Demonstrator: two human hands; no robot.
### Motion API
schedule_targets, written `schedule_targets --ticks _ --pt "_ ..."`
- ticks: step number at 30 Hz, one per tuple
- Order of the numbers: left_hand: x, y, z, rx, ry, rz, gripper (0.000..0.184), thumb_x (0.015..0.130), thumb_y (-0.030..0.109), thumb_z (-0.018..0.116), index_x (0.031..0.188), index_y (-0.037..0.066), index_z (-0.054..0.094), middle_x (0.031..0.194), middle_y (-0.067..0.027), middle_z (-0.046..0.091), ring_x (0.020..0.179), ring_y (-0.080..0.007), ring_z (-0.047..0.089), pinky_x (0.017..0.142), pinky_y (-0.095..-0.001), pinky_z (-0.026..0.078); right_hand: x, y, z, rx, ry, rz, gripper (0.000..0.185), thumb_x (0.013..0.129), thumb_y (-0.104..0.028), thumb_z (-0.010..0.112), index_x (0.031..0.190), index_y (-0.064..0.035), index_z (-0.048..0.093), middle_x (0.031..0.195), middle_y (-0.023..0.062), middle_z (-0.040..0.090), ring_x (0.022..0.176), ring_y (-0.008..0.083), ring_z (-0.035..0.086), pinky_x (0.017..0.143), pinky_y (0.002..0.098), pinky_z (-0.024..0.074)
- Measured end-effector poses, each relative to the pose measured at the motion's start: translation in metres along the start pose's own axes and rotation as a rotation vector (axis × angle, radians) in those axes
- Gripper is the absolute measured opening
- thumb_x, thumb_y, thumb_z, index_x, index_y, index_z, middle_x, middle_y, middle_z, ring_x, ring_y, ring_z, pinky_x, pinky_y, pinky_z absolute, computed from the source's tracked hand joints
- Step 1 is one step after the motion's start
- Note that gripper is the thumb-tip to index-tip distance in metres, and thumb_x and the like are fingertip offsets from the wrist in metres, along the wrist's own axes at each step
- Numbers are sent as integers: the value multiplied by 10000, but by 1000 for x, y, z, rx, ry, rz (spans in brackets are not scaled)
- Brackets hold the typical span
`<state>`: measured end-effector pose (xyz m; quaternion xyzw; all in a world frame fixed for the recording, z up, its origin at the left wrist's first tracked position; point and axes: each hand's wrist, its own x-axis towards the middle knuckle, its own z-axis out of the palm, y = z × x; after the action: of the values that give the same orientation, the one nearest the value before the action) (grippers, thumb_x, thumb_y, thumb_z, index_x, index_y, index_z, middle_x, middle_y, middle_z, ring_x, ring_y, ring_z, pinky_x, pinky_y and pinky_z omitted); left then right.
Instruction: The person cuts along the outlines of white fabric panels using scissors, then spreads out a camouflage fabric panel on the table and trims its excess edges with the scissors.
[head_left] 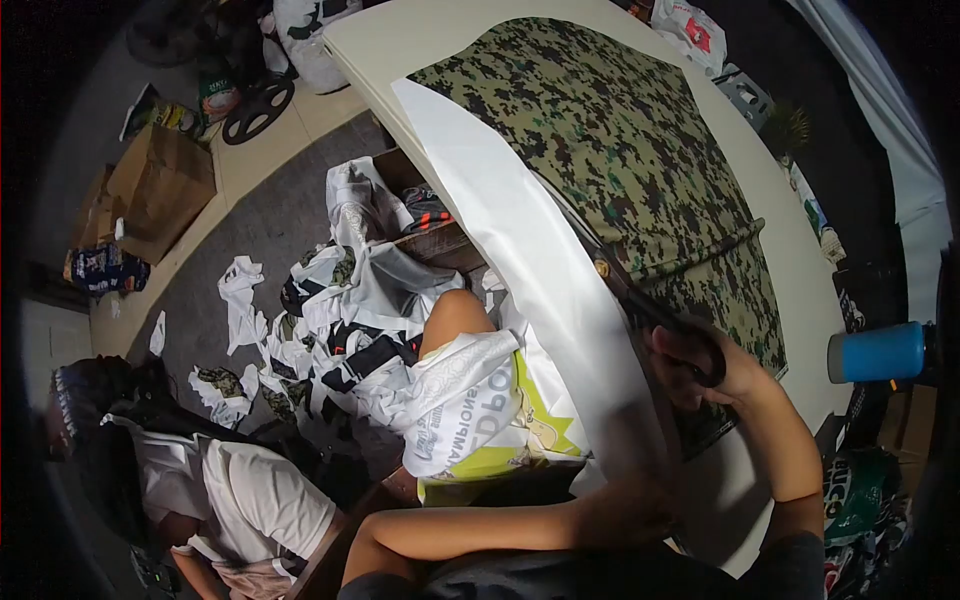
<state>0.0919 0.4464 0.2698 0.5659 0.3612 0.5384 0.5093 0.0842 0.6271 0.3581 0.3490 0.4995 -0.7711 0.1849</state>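
Note:
Large black-handled scissors (645,300) are in my right hand (690,365), its fingers wrapped around the handle loops. Their blades point away from me, along the border between the camouflage fabric (590,120) and a white strip of material (520,220). A raised fold or seam crosses the camouflage fabric ahead of my right hand. Close to my body, my left hand (640,505) lies in shadow by the near end of the white strip. Its fingers are too dark to make out.
The pale table (385,70) carries the fabric. Left of it are white scraps (240,300), a printed yellow-green and white bag (490,430) and a seated person (240,480). A blue bottle (875,352) is at the right, cardboard boxes (160,185) at the far left.

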Motion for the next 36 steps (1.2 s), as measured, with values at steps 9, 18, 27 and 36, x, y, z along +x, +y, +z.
schedule_targets --ticks 9,18,27,36 --pt "3 -15 9 -123 36 99 88 757 79 535 722 4 563 660 -132 564 575 -268 492 576 -365 411 27 -34 11 13 -56 -15 408 845 -496 538 780 -96 495 516 6 410 379 92 314 355 224 240" --pt "17 -17 22 -84 18 47 78 730 66 548 681 6 548 634 -119 542 562 -255 468 589 -352 405 21 -31 -1 -74 -34 -77 480 825 -567 516 754 -93 476 518 20 411 379 97 314 349 224 237" --pt "19 -21 28 -88 14 62 77 730 68 542 683 8 545 654 -117 548 574 -254 470 581 -353 404 20 -35 -1 -115 -5 -89 439 847 -522 522 746 -97 471 527 21 414 379 95 302 336 223 229" --pt "20 -25 31 -79 0 57 80 738 79 534 700 11 551 667 -112 551 589 -245 476 584 -351 406 18 -36 -4 -140 -28 -70 420 841 -474 570 648 -120 453 477 -5 370 372 84 308 352 211 228"
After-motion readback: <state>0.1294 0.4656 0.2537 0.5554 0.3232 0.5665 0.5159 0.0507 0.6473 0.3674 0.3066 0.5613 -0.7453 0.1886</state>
